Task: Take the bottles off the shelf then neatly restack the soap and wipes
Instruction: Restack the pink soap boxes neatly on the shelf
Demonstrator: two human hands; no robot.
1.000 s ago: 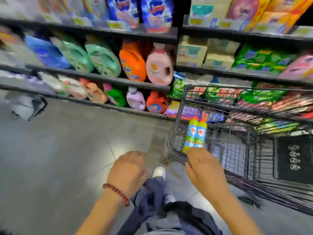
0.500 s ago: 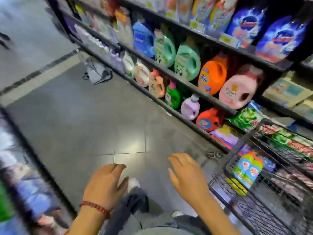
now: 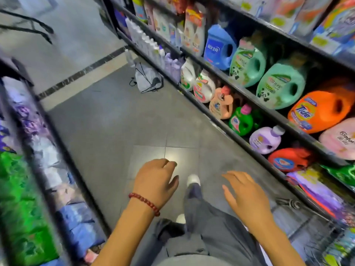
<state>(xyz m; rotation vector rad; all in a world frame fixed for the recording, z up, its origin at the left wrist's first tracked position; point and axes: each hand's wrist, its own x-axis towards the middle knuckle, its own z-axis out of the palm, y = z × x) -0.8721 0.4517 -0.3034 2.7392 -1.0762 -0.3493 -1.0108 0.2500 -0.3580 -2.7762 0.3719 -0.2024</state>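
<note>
Glossy plastic jugs (image 3: 318, 110), matt tile floor (image 3: 119, 120)

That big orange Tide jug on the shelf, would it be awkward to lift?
Probably heavy: the orange Tide jug is one of the biggest there. Its handle hole should allow a firm grip. Smooth plastic might slip.

I log: shelf (image 3: 247, 93), R side, w/ detergent jugs (image 3: 282, 87) in rows; floor (image 3: 115, 121), grey tile, w/ drawstring bag (image 3: 148, 79) at shelf base.
</note>
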